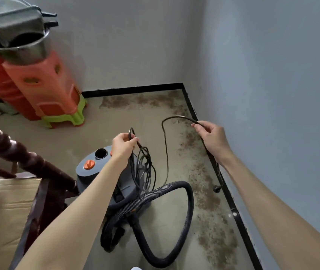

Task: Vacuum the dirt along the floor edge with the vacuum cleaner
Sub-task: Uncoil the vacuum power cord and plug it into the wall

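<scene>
Head view: the left hand (123,144) grips the coiled power cord (166,145); the right hand (210,136) pinches a stretched length. The vacuum cleaner (96,172) stands below the left hand, dirt (204,184) between both hands.

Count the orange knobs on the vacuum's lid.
2: one full knob on the vacuum lid's near left, one sliver beside the left hand, mostly hidden by it. More may be hidden.
</scene>
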